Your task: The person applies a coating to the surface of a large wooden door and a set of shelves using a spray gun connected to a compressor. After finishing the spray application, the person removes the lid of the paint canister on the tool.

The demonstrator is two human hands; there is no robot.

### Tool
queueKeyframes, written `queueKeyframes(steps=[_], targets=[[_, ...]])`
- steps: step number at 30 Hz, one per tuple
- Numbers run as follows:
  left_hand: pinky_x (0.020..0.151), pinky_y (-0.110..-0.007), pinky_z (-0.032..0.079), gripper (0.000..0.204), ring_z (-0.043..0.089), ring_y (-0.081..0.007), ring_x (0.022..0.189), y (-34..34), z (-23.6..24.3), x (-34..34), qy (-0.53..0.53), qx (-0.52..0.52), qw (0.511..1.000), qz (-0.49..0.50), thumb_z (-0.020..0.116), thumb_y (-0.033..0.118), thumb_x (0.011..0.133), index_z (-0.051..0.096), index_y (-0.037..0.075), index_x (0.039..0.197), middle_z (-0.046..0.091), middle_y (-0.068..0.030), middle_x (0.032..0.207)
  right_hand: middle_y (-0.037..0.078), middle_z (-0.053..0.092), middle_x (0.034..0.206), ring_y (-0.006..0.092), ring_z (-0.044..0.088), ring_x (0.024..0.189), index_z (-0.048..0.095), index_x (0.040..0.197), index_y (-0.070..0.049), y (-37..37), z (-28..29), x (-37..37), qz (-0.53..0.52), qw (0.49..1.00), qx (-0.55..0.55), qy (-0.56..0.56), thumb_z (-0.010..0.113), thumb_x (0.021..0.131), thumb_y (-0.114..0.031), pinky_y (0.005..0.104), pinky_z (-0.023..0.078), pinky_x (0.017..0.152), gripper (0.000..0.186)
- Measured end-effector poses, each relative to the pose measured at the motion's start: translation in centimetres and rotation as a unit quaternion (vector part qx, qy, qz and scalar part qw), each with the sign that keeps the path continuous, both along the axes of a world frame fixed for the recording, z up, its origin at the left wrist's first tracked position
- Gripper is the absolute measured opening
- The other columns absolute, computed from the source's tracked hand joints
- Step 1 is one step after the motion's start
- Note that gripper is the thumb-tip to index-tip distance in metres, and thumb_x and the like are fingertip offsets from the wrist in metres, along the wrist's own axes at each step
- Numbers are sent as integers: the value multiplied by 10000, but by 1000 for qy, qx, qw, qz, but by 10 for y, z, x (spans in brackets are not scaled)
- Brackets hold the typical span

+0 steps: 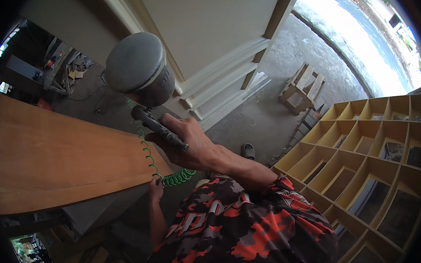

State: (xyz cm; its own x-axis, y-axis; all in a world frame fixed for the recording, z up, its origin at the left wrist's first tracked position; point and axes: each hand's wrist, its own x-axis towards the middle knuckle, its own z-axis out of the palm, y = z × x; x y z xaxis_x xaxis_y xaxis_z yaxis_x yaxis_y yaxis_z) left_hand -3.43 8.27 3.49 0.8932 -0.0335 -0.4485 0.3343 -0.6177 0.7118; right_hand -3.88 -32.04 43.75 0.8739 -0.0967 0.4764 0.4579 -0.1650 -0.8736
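Right hand (187, 140)'s got its fingers wrapped round a grey metal, round-cupped spray gun (152, 89) by the cream panelled door (209, 35), left hand (155, 189) gripping the green plastic coiled hose (177, 177), which imo could snag on the orange-brown wooden board (67, 150) and jerk the gun.
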Motion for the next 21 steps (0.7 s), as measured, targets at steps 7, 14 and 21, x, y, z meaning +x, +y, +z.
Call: queueKeyframes(steps=[7,14,21], targets=[[657,-311,472,225,577,-89,697,-22,-7,-13,1,-38,999,7,693,233,1070,704,23,990,646,-4,773,207,630,647,402,624,545,609,950,11,-47,1,-10,-56,996,-23,64,776,1003,-186,482,462,540,264],[657,-304,470,211,581,-86,699,-45,11,-9,-11,-18,1000,24,692,227,1073,700,33,992,637,10,772,192,596,607,289,518,497,608,900,26,-104,4,-6,-105,991,7,88,773,1009,-168,447,436,519,278],[668,-302,475,201,590,-90,694,-87,27,-20,2,-11,999,54,688,226,1072,705,32,1022,647,9,775,117,526,575,156,432,532,604,864,35,-188,3,-12,-160,983,7,86,765,1019,-164,415,399,508,298]])
